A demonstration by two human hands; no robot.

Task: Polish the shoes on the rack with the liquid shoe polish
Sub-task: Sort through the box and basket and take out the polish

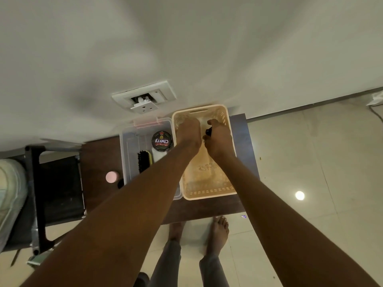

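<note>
Both my hands reach into the far end of a beige perforated basket [209, 192] on a dark brown table [99, 156]. My right hand [218, 139] curls round a small black object [208, 132], most of it hidden by the fingers. Close beside it on the left is my left hand [188, 133], back up and fingertips pointing down into the basket; whether it grips anything is hidden. A black shoe rack [37, 183] stands at the left with a pale shoe [10, 189] on it.
A clear plastic box [128, 141] left of the basket holds a round Cherry polish tin [162, 141], a black brush [143, 161] and a white item. A pink round lid [112, 176] lies on the table. A wall socket [144, 98] sits behind. My bare feet stand on pale floor tiles.
</note>
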